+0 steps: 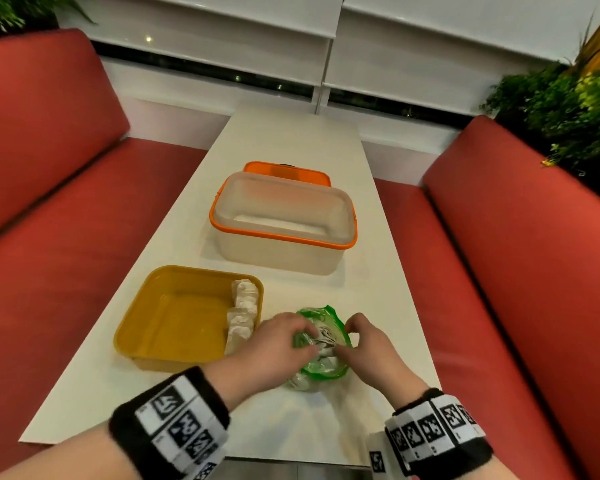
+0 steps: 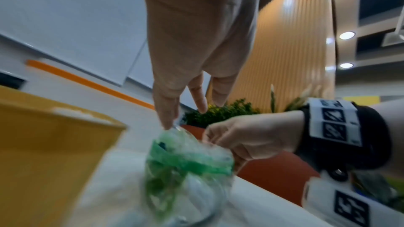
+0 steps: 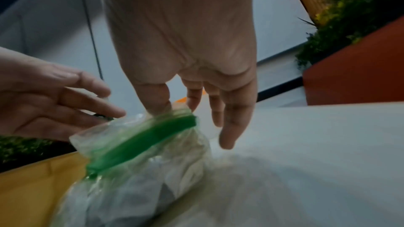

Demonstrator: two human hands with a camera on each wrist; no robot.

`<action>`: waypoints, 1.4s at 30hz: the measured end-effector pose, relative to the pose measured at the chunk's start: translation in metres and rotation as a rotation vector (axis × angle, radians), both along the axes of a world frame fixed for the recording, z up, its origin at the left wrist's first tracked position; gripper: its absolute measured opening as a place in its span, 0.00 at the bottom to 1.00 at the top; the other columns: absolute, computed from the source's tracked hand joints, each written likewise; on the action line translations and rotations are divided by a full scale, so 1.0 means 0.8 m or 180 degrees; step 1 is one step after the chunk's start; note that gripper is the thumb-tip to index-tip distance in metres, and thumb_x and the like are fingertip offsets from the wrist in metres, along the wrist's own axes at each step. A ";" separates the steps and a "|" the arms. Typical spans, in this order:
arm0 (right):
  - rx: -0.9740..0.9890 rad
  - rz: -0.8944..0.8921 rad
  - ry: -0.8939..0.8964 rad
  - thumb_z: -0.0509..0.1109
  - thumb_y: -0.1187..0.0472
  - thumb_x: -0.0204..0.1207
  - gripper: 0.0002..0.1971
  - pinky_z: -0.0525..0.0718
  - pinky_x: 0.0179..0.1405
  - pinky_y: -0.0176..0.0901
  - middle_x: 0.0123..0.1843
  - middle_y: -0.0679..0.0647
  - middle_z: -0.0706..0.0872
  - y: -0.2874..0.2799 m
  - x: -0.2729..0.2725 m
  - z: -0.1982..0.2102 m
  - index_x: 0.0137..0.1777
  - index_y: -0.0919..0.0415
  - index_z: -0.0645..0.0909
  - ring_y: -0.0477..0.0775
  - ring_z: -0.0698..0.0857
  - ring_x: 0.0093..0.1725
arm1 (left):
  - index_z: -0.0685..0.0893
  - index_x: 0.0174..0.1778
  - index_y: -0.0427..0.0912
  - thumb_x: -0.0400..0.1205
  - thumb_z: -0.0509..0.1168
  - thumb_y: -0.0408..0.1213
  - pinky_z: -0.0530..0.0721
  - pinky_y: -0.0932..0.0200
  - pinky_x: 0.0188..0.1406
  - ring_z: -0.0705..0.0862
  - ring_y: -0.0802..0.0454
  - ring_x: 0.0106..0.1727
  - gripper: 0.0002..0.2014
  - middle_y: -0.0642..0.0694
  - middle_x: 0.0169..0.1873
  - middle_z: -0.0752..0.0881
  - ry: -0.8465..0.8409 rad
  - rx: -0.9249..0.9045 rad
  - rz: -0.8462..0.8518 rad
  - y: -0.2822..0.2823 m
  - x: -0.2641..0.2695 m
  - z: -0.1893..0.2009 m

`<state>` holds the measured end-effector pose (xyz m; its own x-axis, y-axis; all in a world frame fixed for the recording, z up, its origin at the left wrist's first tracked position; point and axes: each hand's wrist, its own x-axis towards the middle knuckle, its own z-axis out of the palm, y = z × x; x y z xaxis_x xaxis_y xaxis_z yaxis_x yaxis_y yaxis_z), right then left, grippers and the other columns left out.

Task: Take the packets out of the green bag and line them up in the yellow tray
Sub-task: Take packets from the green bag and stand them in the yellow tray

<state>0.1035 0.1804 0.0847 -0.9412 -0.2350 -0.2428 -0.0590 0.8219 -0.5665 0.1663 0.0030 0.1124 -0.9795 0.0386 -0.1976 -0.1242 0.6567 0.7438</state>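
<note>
The green-rimmed clear bag (image 1: 323, 362) stands on the white table (image 1: 291, 140) just right of the yellow tray (image 1: 174, 317), with pale packets showing in its open mouth. My right hand (image 1: 347, 336) pinches the bag's right rim between thumb and forefinger (image 3: 159, 104). My left hand (image 1: 305, 336) is at the left rim with fairly straight fingers. Its thumb tip (image 2: 167, 123) touches the bag's (image 2: 186, 167) top edge. Two white packets (image 1: 245, 292) (image 1: 239, 325) lie end to end along the tray's right wall.
A clear box with an orange rim (image 1: 281, 220) stands further up the table, with its orange lid (image 1: 284, 171) behind it. Red benches (image 1: 66, 254) (image 1: 516, 254) run along both sides. Plants (image 1: 561, 109) are at the right.
</note>
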 end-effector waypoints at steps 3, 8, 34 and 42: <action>-0.0541 -0.0307 -0.0389 0.69 0.68 0.69 0.16 0.88 0.36 0.57 0.47 0.56 0.84 -0.001 0.004 -0.004 0.54 0.57 0.71 0.61 0.86 0.38 | 0.77 0.65 0.49 0.80 0.65 0.43 0.67 0.65 0.68 0.70 0.48 0.75 0.17 0.46 0.79 0.61 -0.0346 -0.0259 -0.0034 0.036 -0.011 -0.015; -0.0875 -0.0235 -0.0764 0.72 0.71 0.64 0.45 0.89 0.40 0.60 0.48 0.56 0.83 0.005 0.011 -0.012 0.78 0.45 0.56 0.61 0.87 0.46 | 0.69 0.70 0.46 0.72 0.62 0.23 0.73 0.56 0.71 0.72 0.46 0.71 0.29 0.47 0.77 0.56 -0.0141 0.0011 0.0272 0.052 -0.014 -0.030; -0.0867 -0.0594 -0.0570 0.59 0.68 0.78 0.11 0.61 0.28 0.41 0.31 0.58 0.72 -0.004 -0.031 -0.002 0.35 0.68 0.75 0.53 0.69 0.30 | 0.86 0.44 0.46 0.81 0.51 0.24 0.81 0.61 0.42 0.82 0.53 0.49 0.19 0.49 0.48 0.86 -0.0117 0.1781 0.1763 0.041 -0.018 -0.056; -0.2430 -0.1562 -0.1721 0.57 0.69 0.83 0.12 0.78 0.28 0.42 0.27 0.59 0.79 -0.014 -0.034 0.001 0.40 0.69 0.76 0.49 0.80 0.20 | 0.72 0.64 0.50 0.77 0.64 0.30 0.65 0.72 0.46 0.71 0.58 0.58 0.21 0.50 0.64 0.70 0.0172 0.0322 0.0583 0.032 -0.005 -0.050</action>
